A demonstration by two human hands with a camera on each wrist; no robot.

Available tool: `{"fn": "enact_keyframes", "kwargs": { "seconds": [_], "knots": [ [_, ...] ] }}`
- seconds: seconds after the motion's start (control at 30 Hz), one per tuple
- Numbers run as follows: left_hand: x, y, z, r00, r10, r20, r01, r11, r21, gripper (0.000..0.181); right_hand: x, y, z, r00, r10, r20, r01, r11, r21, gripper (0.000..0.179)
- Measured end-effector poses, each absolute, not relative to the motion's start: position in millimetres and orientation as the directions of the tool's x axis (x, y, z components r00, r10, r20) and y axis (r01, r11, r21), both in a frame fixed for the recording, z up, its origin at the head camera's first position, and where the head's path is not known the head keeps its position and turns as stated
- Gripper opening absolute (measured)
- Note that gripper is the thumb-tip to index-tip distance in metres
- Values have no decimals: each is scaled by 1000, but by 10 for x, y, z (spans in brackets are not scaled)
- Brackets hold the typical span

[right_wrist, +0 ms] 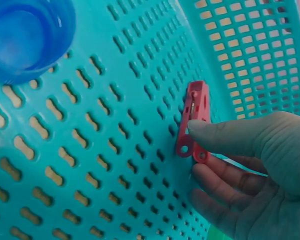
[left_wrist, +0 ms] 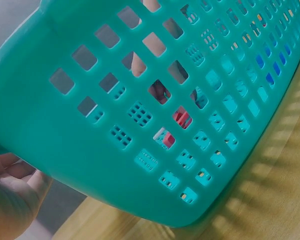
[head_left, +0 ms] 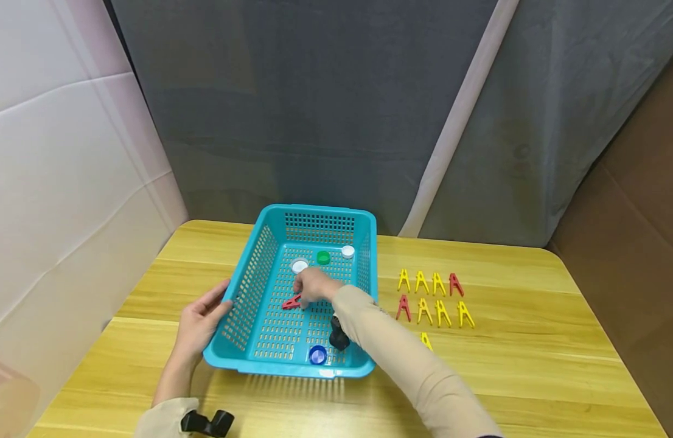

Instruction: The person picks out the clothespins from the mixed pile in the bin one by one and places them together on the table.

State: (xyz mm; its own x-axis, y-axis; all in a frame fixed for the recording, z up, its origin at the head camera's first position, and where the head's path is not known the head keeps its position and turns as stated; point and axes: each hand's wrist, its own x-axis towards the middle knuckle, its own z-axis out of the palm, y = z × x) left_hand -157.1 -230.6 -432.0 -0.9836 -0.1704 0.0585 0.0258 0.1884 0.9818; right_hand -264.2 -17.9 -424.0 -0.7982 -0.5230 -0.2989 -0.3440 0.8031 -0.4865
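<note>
A blue perforated plastic basket (head_left: 284, 368) stands on the table, tilted a little in the left wrist view. My left hand (head_left: 198, 321) grips its left rim, thumb over the edge and fingers along the outer wall. Reaching inside, my right hand (head_left: 316, 285) pinches a red clothespin (right_wrist: 194, 117) between thumb and fingers, close over the basket floor. Around that hand lie a white bottle cap (head_left: 300, 265), a green cap (head_left: 323, 257) and a second white cap (head_left: 347, 251). A dark blue cap (head_left: 317, 354) sits near the front wall.
Right of the basket, several yellow clothespins (head_left: 442, 312) and red clothespins (head_left: 403, 308) are laid out in rows on the wooden table (head_left: 533, 365). The right forearm partly covers the lowest yellow one (head_left: 426, 340). A grey curtain (head_left: 325, 121) hangs behind the table.
</note>
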Motion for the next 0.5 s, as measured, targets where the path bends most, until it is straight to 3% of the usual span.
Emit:
{"fn": "enact_keyframes", "kwargs": {
  "seconds": [0.5],
  "knots": [
    [-1564,-2305,-4310,-983,-172,61,25,202,979,44,-2646,-211,-4284,-796,-552,-250,-415,798,-437,18]
  ]
}}
